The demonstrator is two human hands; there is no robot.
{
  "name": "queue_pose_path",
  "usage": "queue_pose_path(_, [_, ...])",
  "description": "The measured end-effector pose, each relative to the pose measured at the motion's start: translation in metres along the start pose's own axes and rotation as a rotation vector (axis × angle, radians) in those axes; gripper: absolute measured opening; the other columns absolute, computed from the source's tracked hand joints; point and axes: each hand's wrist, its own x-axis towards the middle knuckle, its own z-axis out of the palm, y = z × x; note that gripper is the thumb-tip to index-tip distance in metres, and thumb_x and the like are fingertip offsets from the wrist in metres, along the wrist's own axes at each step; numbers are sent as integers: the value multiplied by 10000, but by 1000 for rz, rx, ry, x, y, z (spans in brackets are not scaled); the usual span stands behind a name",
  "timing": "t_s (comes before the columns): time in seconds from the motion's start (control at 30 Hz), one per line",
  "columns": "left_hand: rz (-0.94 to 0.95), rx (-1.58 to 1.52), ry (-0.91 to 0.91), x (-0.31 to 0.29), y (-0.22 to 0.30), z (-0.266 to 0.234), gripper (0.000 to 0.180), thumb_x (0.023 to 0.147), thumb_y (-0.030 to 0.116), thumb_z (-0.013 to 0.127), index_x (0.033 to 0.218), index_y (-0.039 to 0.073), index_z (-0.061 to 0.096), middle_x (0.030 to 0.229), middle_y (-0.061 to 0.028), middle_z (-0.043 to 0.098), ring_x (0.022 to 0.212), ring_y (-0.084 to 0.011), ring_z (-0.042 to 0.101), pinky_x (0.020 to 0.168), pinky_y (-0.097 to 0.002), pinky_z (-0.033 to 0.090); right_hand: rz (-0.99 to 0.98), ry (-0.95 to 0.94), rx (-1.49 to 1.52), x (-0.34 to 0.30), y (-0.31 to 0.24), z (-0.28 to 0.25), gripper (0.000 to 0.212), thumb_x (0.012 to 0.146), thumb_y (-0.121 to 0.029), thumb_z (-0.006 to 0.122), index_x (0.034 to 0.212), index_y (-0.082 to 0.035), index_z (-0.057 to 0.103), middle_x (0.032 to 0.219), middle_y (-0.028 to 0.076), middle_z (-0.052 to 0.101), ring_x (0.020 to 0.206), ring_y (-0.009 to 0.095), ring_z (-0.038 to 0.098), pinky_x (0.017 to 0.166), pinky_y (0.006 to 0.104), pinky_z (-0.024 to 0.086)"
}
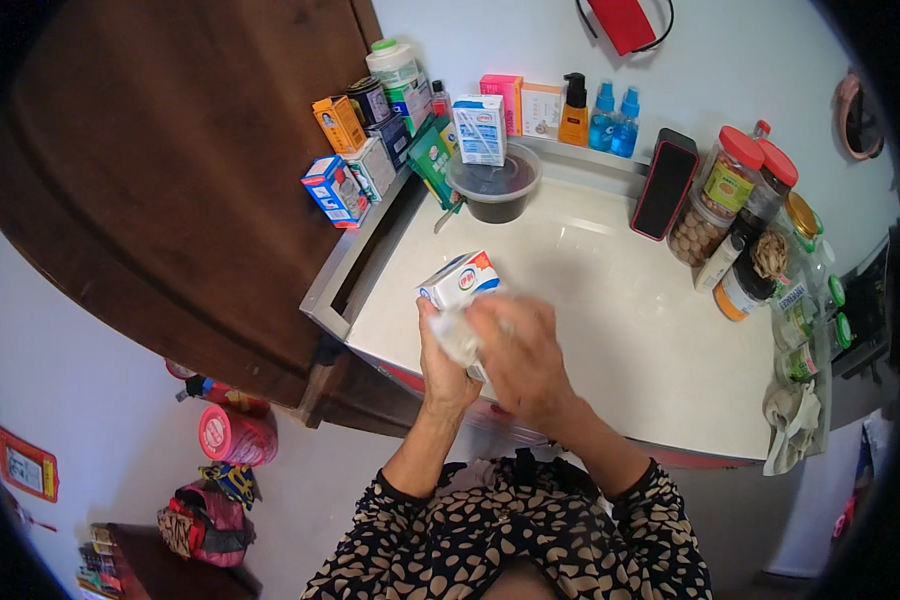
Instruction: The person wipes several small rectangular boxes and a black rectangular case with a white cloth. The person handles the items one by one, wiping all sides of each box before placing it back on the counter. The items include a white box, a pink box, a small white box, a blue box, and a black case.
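My left hand [445, 378] is wrapped round a small white carton [460, 277] with blue and red marks, held tilted above the table's near side. In my right hand [525, 355], blurred by motion, is a whitish cloth [456, 336] pressed against the carton's near face. The cloth and both hands hide the lower part of the carton. Beyond them, a similar white and blue carton [480, 130] stands on the lid of a round plastic tub [498, 205] of dark contents.
Small boxes [337, 190] crowd the table's left ledge. Pump and spray bottles [575, 110] line the back. A black speaker [665, 185] and red-lidded jars [725, 180] stand right, and a rag [793, 425] hangs at the near right corner. A brown wooden door [170, 180] borders the left.
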Motion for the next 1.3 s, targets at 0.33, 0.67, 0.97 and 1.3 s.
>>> queue_pose_path(0.33, [2, 26, 25, 3, 0, 6, 592, 959, 506, 313, 1302, 56, 487, 1212, -113, 594, 1087, -265, 582, 953, -395, 452, 365, -87, 70, -23, 11, -10, 401, 808, 55, 524, 1209, 48, 534, 1245, 202, 461, 1119, 338, 448, 929, 369, 401])
queue_pose_path(0.67, [-27, 49, 67, -10, -3, 4, 518, 985, 424, 288, 1323, 66, 445, 1268, -120, 543, 1151, -245, 531, 992, -391, 424, 78, -80, -115, 18, -23, -21, 398, 734, 1, 612, 1131, -26, 620, 1204, 143, 523, 1064, 317, 479, 886, 368, 425])
queue_pose_path(0.97, [-41, -139, 10, -15, 6, -18, 475, 971, 415, 388, 1254, 52, 505, 1193, -120, 579, 1076, -258, 559, 962, -392, 445, -126, -257, -339, 7, -35, -7, 373, 735, -82, 593, 1089, 36, 580, 1212, 82, 494, 1099, 276, 440, 735, 310, 440])
queue_pose_path(1.3, [-56, -181, 4, -20, 13, -16, 507, 964, 460, 403, 1250, 62, 529, 1090, -102, 643, 964, -243, 636, 867, -417, 511, -140, -301, -237, -22, -43, -17, 306, 713, -75, 631, 1004, 17, 629, 1140, 57, 523, 1035, 274, 489, 741, 322, 476])
